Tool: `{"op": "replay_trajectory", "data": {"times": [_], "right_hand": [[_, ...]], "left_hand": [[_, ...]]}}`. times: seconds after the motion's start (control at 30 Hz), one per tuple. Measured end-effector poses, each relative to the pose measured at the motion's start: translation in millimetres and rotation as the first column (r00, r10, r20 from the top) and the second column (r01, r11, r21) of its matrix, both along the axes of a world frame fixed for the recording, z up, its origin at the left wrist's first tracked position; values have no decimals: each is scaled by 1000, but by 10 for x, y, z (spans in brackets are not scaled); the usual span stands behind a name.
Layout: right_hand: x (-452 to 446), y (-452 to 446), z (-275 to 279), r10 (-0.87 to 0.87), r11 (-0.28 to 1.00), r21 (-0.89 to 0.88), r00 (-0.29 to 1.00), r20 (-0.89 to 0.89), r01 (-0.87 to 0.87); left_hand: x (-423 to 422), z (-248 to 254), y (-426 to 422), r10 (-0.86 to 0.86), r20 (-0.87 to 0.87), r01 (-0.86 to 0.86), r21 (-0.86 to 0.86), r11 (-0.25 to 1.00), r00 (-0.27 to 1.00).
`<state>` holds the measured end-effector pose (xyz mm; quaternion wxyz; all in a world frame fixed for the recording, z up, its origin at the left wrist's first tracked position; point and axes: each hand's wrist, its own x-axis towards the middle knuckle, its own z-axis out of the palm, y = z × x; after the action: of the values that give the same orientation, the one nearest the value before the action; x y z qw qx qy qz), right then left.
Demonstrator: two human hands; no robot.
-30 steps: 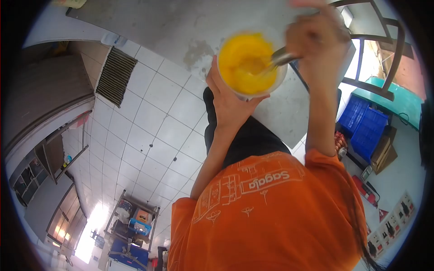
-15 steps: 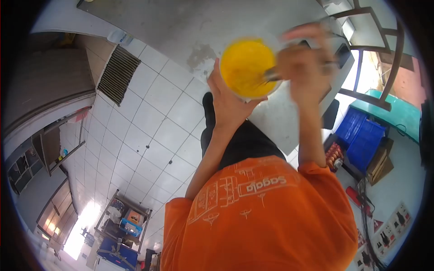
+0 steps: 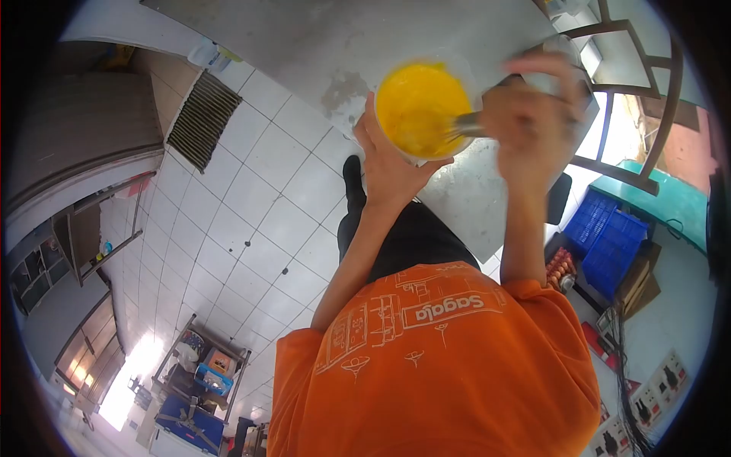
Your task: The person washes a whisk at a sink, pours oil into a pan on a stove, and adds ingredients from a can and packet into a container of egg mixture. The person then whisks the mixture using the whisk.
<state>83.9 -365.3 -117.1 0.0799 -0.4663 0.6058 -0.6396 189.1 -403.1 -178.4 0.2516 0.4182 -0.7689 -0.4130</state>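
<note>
My left hand point(image 3: 396, 169) is wrapped around the near left side of a white bowl point(image 3: 418, 161), steadying it above the grey table. Inside the bowl is a bright yellow liquid point(image 3: 415, 95) that looks like beaten egg. A whisk point(image 3: 470, 125) reaches into the liquid from the right, its wires blurred and partly sunk. My right hand point(image 3: 529, 114), smeared by motion, is closed around the whisk's handle, to the right of the bowl.
The grey table top point(image 3: 282, 46) extends ahead. Stacked blue crates point(image 3: 609, 244) and reddish-brown eggs point(image 3: 560, 270) are at the right. A floor grate point(image 3: 204, 122) lies in the white tiles at the left. A metal rack point(image 3: 202, 373) holds assorted items behind left.
My right hand and the whisk have shifted slightly right within the stirring motion. The bowl sits slightly further right in view, still in my left hand. The liquid's surface pattern has changed.
</note>
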Motion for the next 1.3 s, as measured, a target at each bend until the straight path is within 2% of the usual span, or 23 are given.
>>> {"op": "replay_trajectory", "data": {"times": [0.1,0.17,0.2,0.23,0.33,0.37,0.4,0.43,0.5,0.53,0.6,0.63,0.7,0.73,0.8,0.83,0.9,0.93,0.97,1.03,1.1,1.2,1.3], "right_hand": [[-72,43,-115,79,986,-162,935,346,-23],[76,-98,-170,150,955,236,979,142,-180],[11,-181,145,16,986,162,992,122,-36],[-171,-51,65,55,998,-4,943,329,-56],[-294,-78,-131,439,891,-390,654,616,-231],[-81,-204,-310,233,967,-165,936,265,-194],[38,-268,-398,50,999,22,980,-194,-46],[-46,-346,-187,53,999,10,979,-198,-52],[-246,-349,412,-4,990,138,985,174,-21],[-400,-256,418,-2,990,139,986,167,-22],[-741,-172,409,236,969,-176,871,430,-175],[-681,-230,173,238,968,-177,871,430,-177],[-462,-314,-451,-50,975,221,994,93,28],[-480,-388,-169,-42,977,212,995,90,22],[-565,-351,412,54,965,211,906,420,-156],[-593,-303,373,53,964,217,905,421,-157],[-629,-226,124,-161,987,54,880,446,153],[-520,-340,-370,-288,957,44,958,9,287],[-473,-320,-286,-290,956,44,957,11,289],[-452,-341,96,-65,967,253,942,329,-22],[-591,-223,248,-41,983,185,964,261,-9],[-617,-152,63,-217,969,-18,882,418,246],[-673,-232,71,-29,964,251,900,435,-91]], "left_hand": [[-50,-12,-21,15,-12,-14,63,998,1000],[-84,-104,-49,9,23,-8,-29,1000,1000],[-112,-114,-84,14,34,-12,-64,998,999],[-80,-34,-46,17,1,-17,14,1000,1000],[-97,-49,-59,34,-61,-28,107,994,998],[-60,-62,-31,20,-62,-11,139,990,998],[-40,-45,-9,17,-58,-8,138,990,998],[-57,-32,-27,14,-48,-10,78,997,999],[16,-14,21,-6,-18,6,40,999,1000],[4,-16,5,-14,-26,15,37,999,1000],[-42,-14,-38,-13,-42,15,29,999,999],[-36,-13,-44,-10,-51,12,57,998,999],[-19,-15,-28,-4,-60,9,81,997,998],[-23,-34,-23,2,-64,2,53,999,998],[17,-35,8,-3,-55,5,40,999,999],[13,-9,-3,-1,-42,3,67,998,999],[-25,-4,-48,10,-35,-7,84,996,999],[-13,-14,-39,10,-38,-7,79,997,999],[-10,-18,-33,9,-44,-5,72,997,999],[-17,-28,-100,8,-41,-7,25,1000,999],[22,-23,-36,0,-27,0,12,1000,1000],[14,-13,-42,9,-22,-8,33,999,1000],[2,-44,-87,10,-46,-8,51,999,999]]}}
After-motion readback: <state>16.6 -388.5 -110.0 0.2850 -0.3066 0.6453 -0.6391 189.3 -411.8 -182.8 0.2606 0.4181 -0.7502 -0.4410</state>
